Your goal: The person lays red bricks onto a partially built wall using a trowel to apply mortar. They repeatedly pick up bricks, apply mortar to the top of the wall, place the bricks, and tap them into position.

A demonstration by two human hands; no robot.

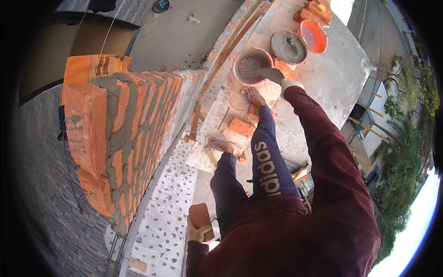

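Over the pink-rimmed bucket (234,69), the gloved right hand (291,86) is gripping a trowel (271,74), its blade pointing inward, presumably so the handle is staying clear. Lower down, the gloved left hand (196,232) is clasping a red brick (200,216), seemingly keeping it apart from the trowel. Left of both, a brick wall (129,129) is standing; a mortar-filled bucket (273,45) is sitting within probable reach.

Right hand (290,86) grips trowel (272,74), blade over pink bucket (236,70) near concrete slab's (339,81) left edge; mortar-filled bucket (273,45), orange bucket (325,42) beyond. Left hand (197,232) holds brick (200,215), apart from brick wall (121,159).
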